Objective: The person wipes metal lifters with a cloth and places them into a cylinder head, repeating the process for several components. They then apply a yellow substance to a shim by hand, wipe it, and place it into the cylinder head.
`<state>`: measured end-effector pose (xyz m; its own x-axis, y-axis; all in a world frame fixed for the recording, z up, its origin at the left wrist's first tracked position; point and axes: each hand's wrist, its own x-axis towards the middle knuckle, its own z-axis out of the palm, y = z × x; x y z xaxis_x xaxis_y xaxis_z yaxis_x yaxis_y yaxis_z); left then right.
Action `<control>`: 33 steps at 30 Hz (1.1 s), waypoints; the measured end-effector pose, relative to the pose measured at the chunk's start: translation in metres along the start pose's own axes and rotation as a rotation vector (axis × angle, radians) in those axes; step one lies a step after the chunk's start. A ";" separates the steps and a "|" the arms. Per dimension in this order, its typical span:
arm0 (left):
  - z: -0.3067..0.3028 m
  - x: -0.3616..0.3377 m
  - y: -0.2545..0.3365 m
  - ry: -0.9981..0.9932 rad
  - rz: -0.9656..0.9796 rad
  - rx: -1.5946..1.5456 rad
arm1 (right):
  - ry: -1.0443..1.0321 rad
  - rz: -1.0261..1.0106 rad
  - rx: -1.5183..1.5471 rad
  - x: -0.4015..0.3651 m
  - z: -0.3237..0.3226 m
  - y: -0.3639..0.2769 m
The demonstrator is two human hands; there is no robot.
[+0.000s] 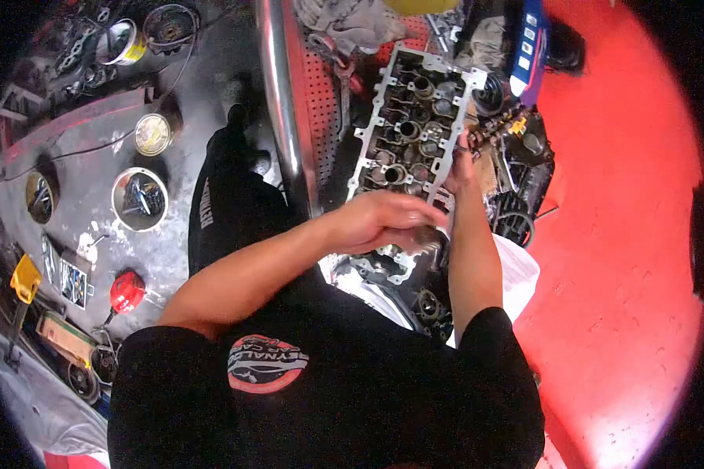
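Observation:
A long metal cylinder head (408, 131), its row of round bores and valve parts facing up, lies at a slant in front of me. Along its right edge, my right hand (462, 168) is closed on the side rail with the fingers partly hidden. My left hand (387, 221) reaches across the near end of the head, palm down and slightly blurred. Its fingers curl around a small dark rounded thing that I cannot make out.
Left of the head runs a shiny metal tube (278, 94) beside a red perforated panel (325, 117). A bucket of bolts (140, 200), a can (153, 134) and a red round item (128, 292) stand farther left. Engine parts (516, 156) lie right, beside red floor (618, 195).

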<state>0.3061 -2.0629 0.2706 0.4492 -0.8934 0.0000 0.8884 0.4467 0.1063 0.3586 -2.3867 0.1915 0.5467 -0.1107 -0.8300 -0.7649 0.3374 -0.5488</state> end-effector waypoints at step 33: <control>-0.129 0.012 -0.016 0.769 0.228 0.003 | 0.163 -0.322 -0.012 0.021 -0.036 0.006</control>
<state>0.3098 -2.0744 0.1403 0.5597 -0.4964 -0.6636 0.7673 0.6129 0.1886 0.3530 -2.4209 0.1669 0.6995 -0.3577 -0.6187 -0.5667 0.2497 -0.7852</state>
